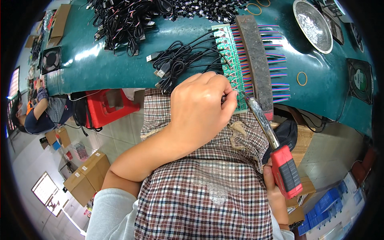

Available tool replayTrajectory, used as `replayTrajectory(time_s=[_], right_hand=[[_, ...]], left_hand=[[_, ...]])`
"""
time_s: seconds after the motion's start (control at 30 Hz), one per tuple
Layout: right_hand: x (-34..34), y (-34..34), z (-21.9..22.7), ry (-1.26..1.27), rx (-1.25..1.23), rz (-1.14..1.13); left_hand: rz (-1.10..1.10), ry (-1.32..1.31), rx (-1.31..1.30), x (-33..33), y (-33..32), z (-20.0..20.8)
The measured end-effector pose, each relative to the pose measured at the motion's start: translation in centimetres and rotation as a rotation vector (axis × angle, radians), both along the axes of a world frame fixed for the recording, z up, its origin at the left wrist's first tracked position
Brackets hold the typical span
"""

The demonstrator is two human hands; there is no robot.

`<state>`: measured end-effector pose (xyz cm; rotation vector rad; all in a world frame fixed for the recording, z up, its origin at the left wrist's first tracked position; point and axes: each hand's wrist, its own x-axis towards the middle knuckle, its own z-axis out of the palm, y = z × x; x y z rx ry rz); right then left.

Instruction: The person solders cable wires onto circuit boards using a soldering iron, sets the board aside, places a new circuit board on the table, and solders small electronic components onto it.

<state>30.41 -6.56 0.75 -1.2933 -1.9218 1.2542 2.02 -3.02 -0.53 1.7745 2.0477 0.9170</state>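
My left hand (202,106) is closed in a pinch over the near end of a green circuit board strip (224,40). Its fingertips hide whatever they hold. Black USB cables (180,60) run from a coiled bundle to the board's left side. Thin multicoloured wires (276,56) stick out on the right, under a dark, worn bar (256,60) lying across them. My right hand (273,186) grips a soldering iron (286,172) by its red and black handle. The iron's metal shaft slants up and left, and its tip is close to the board, near my left fingertips.
More black cables (128,20) are heaped at the back of the green table (96,72). A round metal dish (314,26) stands at the back right. Small fans (51,60) sit at both sides. A red plastic stool (112,108) is below the table; another person (48,108) sits far left.
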Motion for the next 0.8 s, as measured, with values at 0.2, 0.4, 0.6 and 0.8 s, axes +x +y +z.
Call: replayTrajectory(time_s=[0.2, 0.4, 0.6, 0.8], right_hand=[[0.0, 0.0, -0.3, 0.014, 0.001, 0.006], [-0.3, 0.3, 0.3, -0.019, -0.075, -0.017], [0.6, -0.2, 0.4, -0.064, -0.044, -0.011], [0.6, -0.3, 0.4, -0.072, 0.043, 0.000]], left_hand=[[0.002, 0.011, 0.002, 0.0, 0.0, 0.0], [0.001, 0.009, 0.002, 0.1, 0.0, -0.2], [0.004, 0.000, 0.003, 0.1, -0.1, -0.3], [-0.002, 0.006, 0.003, 0.1, -0.1, -0.3]])
